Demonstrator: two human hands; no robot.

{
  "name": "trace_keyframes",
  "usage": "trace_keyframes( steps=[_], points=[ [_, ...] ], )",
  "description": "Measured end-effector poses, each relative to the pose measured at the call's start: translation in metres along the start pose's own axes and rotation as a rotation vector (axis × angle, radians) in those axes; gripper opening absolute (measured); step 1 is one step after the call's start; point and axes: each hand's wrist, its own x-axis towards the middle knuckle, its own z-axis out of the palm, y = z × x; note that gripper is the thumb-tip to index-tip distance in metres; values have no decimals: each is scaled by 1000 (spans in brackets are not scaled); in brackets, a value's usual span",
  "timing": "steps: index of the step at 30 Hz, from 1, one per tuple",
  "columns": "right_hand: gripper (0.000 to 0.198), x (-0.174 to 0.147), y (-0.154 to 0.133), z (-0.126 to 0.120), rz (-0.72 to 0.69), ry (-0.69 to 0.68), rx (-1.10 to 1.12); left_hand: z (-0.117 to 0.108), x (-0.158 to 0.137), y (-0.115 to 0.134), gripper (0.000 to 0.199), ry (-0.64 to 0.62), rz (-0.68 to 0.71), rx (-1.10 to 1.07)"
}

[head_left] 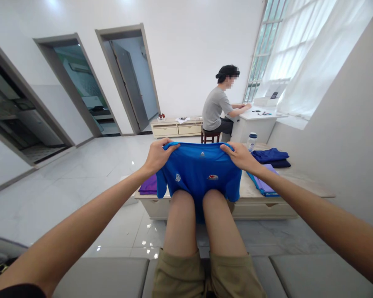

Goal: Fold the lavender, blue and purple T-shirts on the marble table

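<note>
A blue T-shirt (202,171) hangs spread out in front of my knees, its small printed logos facing me. My left hand (159,155) pinches it at one shoulder, and my right hand (240,156) pinches the other. The collar edge is stretched between the two hands. The lower part of the shirt drops between and behind my knees, where it is partly hidden. Behind the shirt's left sleeve, a folded purple garment (148,185) lies on the low table (261,210). Near my right forearm is a stack of folded lilac and blue clothes (265,181).
Folded navy clothes (270,157) and a water bottle (252,141) are on the table's far right. A person in a grey shirt (216,107) sits on a stool at a white desk (255,124). A low cabinet (177,128) stands along the wall. I sit on a grey sofa (102,277).
</note>
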Motion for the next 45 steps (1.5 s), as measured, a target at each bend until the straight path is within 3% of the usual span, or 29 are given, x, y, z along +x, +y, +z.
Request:
trace_keyframes(
  steps=[3, 6, 9, 11, 15, 19, 22, 28, 33, 36, 40, 43, 45],
  points=[
    [57, -4, 1, -12, -153, -178, 29, -27, -1, -6, 44, -153, 43, 80],
    [34, 1, 4, -23, -217, -349, -119, -55, -6, -17, 35, -441, 108, 311],
    [12, 6, 10, -26, -208, -379, -337, -70, -11, -29, 23, -598, 139, 572],
    [7, 5, 15, -26, -191, -313, -479, -74, -13, -37, 18, -549, 102, 670],
    [31, -7, 25, -26, -72, -96, -665, -77, -13, -52, 20, -336, -37, 670],
    [35, -14, 38, -21, 44, 172, -593, -80, -15, -63, 22, -172, -83, 418],
    [31, -11, 48, -14, 121, 331, -446, -76, -20, -65, 26, -138, -136, 205],
    [39, -5, 59, 2, 293, 447, -235, -56, -28, -68, 44, -96, -302, -90],
    [44, -12, 73, 4, 280, 423, -325, -42, -35, -94, 42, -43, -288, -23],
    [43, -13, 89, -3, 221, 352, -364, -41, -37, -110, 48, -113, -325, 13],
    [39, -9, 114, -16, 44, 231, -450, -48, -27, -121, 61, -340, -276, 58],
    [42, -6, 131, -24, -105, 224, -506, -53, -17, -123, 59, -466, -262, 104],
    [46, -9, 139, -27, -147, 254, -536, -53, -16, -124, 54, -473, -253, 132]
  ],
)
